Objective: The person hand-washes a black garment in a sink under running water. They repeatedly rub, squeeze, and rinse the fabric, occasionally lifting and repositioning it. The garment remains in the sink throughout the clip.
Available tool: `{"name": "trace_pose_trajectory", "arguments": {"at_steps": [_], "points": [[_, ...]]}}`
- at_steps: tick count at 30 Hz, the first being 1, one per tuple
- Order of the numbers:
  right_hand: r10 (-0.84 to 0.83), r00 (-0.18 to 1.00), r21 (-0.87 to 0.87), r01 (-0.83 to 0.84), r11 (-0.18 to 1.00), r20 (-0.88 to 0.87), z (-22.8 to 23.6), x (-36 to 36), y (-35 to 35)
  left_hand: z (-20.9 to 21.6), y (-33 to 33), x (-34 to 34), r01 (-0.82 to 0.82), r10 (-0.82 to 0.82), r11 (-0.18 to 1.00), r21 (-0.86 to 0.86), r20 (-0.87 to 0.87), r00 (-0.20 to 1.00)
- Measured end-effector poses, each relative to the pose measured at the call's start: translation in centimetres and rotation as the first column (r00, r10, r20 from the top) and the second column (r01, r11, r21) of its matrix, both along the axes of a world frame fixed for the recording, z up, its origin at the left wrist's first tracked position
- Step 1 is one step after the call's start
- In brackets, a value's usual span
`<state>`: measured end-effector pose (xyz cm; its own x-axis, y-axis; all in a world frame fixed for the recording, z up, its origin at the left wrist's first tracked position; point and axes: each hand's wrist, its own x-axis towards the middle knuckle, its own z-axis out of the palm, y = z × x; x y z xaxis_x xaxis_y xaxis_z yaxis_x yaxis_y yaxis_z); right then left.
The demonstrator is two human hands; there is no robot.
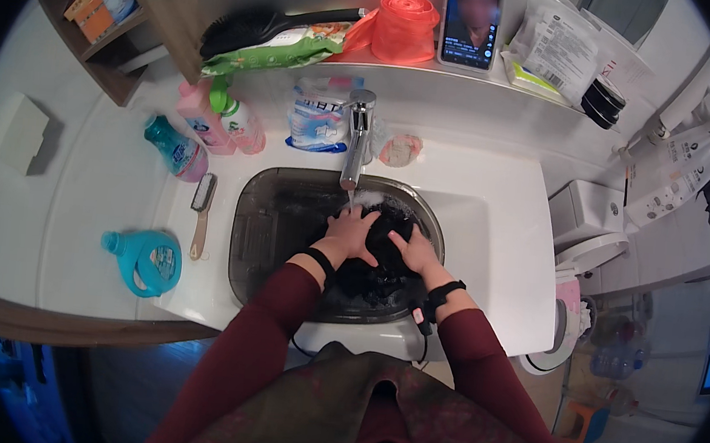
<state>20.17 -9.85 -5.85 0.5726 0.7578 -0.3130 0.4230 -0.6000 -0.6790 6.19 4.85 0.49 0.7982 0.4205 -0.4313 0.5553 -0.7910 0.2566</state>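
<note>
A grey see-through basin (249, 275) sits in the white sink, with dark water and some foam in it. In the water lies a bunched, wet black cloth (366, 281). My left hand (350, 236) lies on top of this cloth with its fingers spread, right below the faucet (358, 141). Water runs from the spout down by its fingertips. On the cloth's right side, my right hand (417, 251) has its thumb over the fabric, while its other fingers are partly hidden in the folds.
Left of the basin stand a scrub brush (202, 215), a teal jug (151, 262), a teal-pink bottle (176, 149) and pink bottles (208, 115). Behind the faucet is a blue-white bag (318, 115). The shelf above holds a phone (470, 23), a red roll (405, 28) and a black hairbrush (258, 28).
</note>
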Motion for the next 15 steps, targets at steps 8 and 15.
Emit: {"name": "trace_pose_trajectory", "arguments": {"at_steps": [8,15], "points": [[0.053,0.972,0.404,0.045,0.914,-0.227,1.7,-4.5,-8.5,0.1,-3.9,-8.7,0.215,-0.204,0.976,0.015,0.389,0.898],[0.424,0.801,-0.171,-0.389,0.905,0.422,3.6,-12.3,-9.4,-0.9,-8.3,-12.7,0.234,-0.261,0.964,0.129,0.270,0.927]]}}
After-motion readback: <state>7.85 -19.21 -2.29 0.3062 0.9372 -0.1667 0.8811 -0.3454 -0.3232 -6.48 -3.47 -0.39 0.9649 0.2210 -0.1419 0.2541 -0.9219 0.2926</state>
